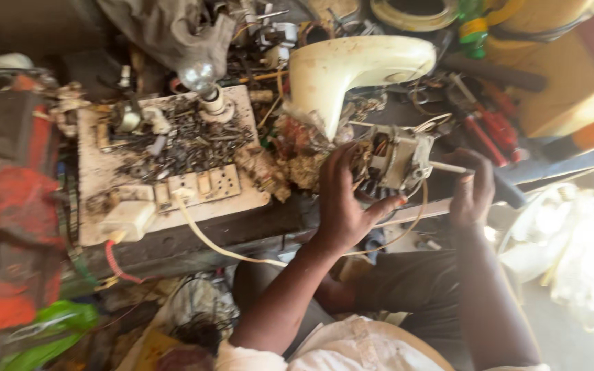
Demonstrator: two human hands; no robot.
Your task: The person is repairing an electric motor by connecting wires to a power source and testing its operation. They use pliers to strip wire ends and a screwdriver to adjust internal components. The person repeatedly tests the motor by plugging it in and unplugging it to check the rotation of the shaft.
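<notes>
— Where is the small electric motor with copper windings and a metal frame (397, 161)?

— At the front edge of the dark cluttered workbench (194, 240), just under the cream plastic appliance housing (348, 72). The left hand (345, 199) cups its near side, fingers spread; the right hand (472, 189) is curled round a thin pale rod (448, 167) at its end.

— How would it handle?

— Dense and stiff, I'd judge (the loose wires look fragile) — better gripped by the frame.
</notes>
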